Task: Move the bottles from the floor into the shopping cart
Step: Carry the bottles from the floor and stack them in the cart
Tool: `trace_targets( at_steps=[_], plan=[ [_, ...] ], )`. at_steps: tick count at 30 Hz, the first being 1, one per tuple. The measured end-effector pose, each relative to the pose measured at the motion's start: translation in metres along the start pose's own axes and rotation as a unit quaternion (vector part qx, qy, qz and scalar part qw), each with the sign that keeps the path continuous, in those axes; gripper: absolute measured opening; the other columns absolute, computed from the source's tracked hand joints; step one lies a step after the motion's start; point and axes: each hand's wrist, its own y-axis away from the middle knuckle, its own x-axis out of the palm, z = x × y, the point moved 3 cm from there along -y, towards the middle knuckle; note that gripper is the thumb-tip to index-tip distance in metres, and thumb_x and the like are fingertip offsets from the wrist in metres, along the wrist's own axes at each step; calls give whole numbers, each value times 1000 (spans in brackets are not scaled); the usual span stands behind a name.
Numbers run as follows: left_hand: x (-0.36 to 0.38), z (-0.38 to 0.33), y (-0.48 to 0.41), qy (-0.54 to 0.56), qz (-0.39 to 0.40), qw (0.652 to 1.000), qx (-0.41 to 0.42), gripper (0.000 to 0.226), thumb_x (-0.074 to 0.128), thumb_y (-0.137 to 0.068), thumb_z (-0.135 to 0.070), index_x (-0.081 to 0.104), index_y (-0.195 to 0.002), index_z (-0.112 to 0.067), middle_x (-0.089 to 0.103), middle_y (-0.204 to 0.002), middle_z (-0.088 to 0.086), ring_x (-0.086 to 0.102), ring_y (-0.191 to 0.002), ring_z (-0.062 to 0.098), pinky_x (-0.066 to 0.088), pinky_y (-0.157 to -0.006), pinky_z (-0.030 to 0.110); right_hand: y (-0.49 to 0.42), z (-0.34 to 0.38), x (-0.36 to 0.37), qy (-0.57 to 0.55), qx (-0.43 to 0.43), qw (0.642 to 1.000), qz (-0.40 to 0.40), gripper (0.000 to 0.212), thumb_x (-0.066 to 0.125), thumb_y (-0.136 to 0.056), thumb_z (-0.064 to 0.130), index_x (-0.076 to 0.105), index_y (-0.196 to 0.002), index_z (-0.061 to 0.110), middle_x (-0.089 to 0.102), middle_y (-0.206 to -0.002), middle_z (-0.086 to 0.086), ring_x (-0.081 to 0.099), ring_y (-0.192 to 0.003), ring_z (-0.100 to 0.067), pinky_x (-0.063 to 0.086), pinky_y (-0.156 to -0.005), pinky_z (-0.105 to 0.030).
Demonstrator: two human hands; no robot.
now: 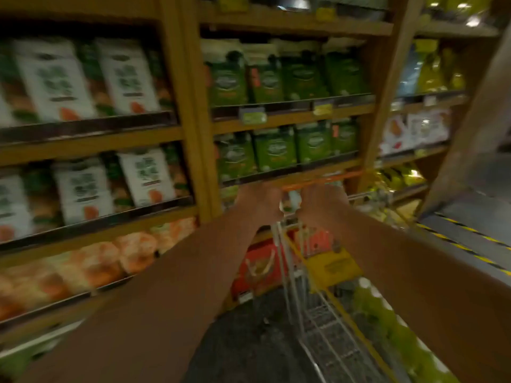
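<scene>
Orange handle [331,178] of a wire shopping cart [323,322] sits at the centre of a heavily blurred view, seen from the head of a person in a shop aisle. Both bare forearms stretch forward and the two hands meet just below the handle: the left hand [260,201] at its left end and the right hand [322,201] beside it. A small pale object [293,201] shows between the hands, too smeared to identify. The backs of the hands face the camera and the fingers are hidden behind them, so I cannot tell whether they are open, closed or gripping anything. The cart runs from the hands towards the lower right corner, its basket edged in yellow, with a yellow sign [331,266] on its near end. Inside the basket lie green bottles [387,319] with pale caps, soft with blur. Dark speckled floor [249,341] shows between the arms. Wooden shelves [290,117] fill the background: white packets [55,78] on the left, green packets [273,147] in the middle and orange packets [96,264] on the lower left shelf. Red boxes [260,266] stand on the bottom shelf, just left of the cart. A yellow-and-black striped edge [470,247] crosses the right side.
</scene>
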Motion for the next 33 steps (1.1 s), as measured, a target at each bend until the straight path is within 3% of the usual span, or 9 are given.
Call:
trace_targets(
  at_steps=[4, 9, 13, 16, 23, 28, 33],
  plan=[
    [-7, 108, 102, -24, 38, 991, -129, 35, 52, -91, -42, 57, -119, -20, 60, -111, 2, 60, -99, 23, 51, -75, 38, 10, 136, -28, -24, -104, 994, -8, 17, 54, -87, 30, 61, -94, 16, 56, -84, -2, 58, -77, -22, 51, -66, -32],
    [1, 221, 255, -43, 73, 960, -267, 38, 53, -91, -41, 55, -122, -19, 59, -112, 2, 61, -97, 23, 47, -66, 34, 56, 313, -47, -35, -233, 972, -12, 20, 55, -87, 31, 52, -76, 15, 47, -74, -1, 52, -68, -18, 42, -59, -29],
    [12, 290, 375, -22, 96, 922, -376, 38, 55, -89, -39, 56, -123, -22, 57, -124, 2, 56, -113, 23, 48, -83, 38, 100, 439, -54, -60, -327, 943, -23, 23, 55, -89, 34, 60, -101, 16, 55, -86, 1, 56, -82, -21, 42, -66, -31],
    [17, 327, 457, -15, 84, 886, -456, 40, 58, -86, -38, 57, -124, -25, 57, -127, 3, 55, -118, 25, 47, -89, 37, 139, 528, -56, -90, -410, 908, -7, 28, 52, -88, 42, 61, -102, 19, 62, -105, -2, 60, -98, -24, 45, -74, -31],
    [43, 397, 588, 3, 95, 799, -593, 34, 58, -85, -33, 61, -118, -23, 60, -121, 4, 57, -114, 25, 46, -85, 34, 192, 677, -61, -59, -552, 832, -18, 19, 54, -88, 28, 64, -98, 15, 64, -102, -6, 61, -94, -27, 46, -73, -32],
    [55, 438, 652, 5, 82, 727, -682, 36, 56, -87, -36, 58, -121, -22, 59, -123, 4, 56, -116, 26, 48, -88, 36, 213, 770, -71, -46, -639, 767, -36, 33, 55, -91, 36, 60, -114, 14, 61, -119, -7, 59, -109, -28, 46, -81, -32],
    [69, 447, 717, 17, 79, 641, -763, 36, 57, -88, -37, 58, -121, -22, 59, -122, 3, 57, -113, 24, 46, -85, 32, 253, 845, -67, -27, -714, 698, -46, 32, 52, -92, 34, 55, -117, 15, 57, -120, -6, 58, -108, -28, 41, -75, -31]
  ],
)
